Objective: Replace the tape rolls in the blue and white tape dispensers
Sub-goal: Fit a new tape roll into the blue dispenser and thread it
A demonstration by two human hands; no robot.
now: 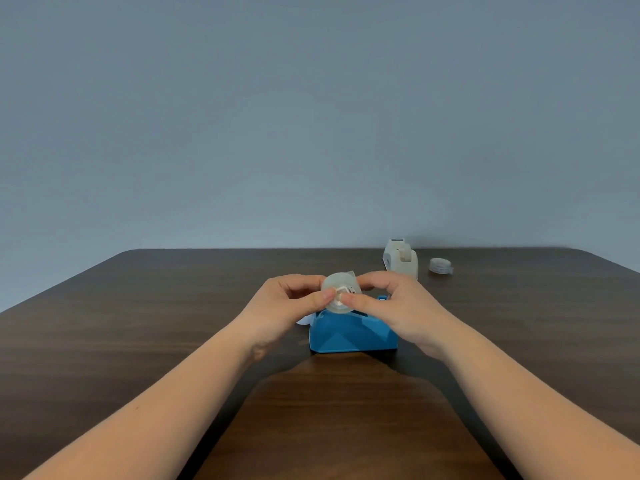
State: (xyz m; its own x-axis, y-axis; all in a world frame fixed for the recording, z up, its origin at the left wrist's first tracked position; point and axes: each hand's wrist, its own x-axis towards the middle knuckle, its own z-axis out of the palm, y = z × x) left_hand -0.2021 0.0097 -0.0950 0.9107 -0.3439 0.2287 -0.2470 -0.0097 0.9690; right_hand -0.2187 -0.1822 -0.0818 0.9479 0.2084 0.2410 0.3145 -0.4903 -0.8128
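Note:
A clear tape roll (338, 295) with a white hub is held just above the blue tape dispenser (351, 334), which stands on the dark wooden table (173, 306). My left hand (291, 303) pinches the roll's left side and my right hand (394, 306) pinches its right side; a loose tape end sticks up at the top. A white tape dispenser (401, 259) stands farther back on the right, with a roll in it. Beside it to the right lies a spare clear tape roll (440, 265). The blue dispenser's inside is hidden behind its wall and my hands.
A small white thing (306, 321) peeks out behind the blue dispenser's left side, partly hidden by my left hand. A plain grey-blue wall stands behind the table's far edge (242, 250).

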